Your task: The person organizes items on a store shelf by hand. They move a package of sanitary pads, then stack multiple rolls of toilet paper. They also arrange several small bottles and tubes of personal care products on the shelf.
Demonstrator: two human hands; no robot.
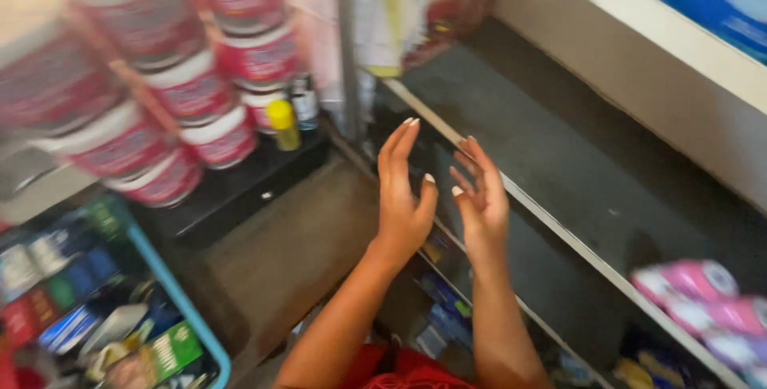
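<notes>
Head view: left hand (403, 197) and right hand (481, 197) raised mid-frame, palms facing, fingers spread, both released, holding nothing. Nearest thing: dark shelf (551, 157) running to right, bare beneath hands. Stacked red-white tubs (200, 93) upper left; yellow bottle (283, 124) beside them. Pink packs (703, 301) lower right. Blue basket (180, 297) lower left.

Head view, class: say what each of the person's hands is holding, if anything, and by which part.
Nothing is held. The left hand and right hand are both open and empty, palms facing each other, raised above the dark shelf.
</notes>
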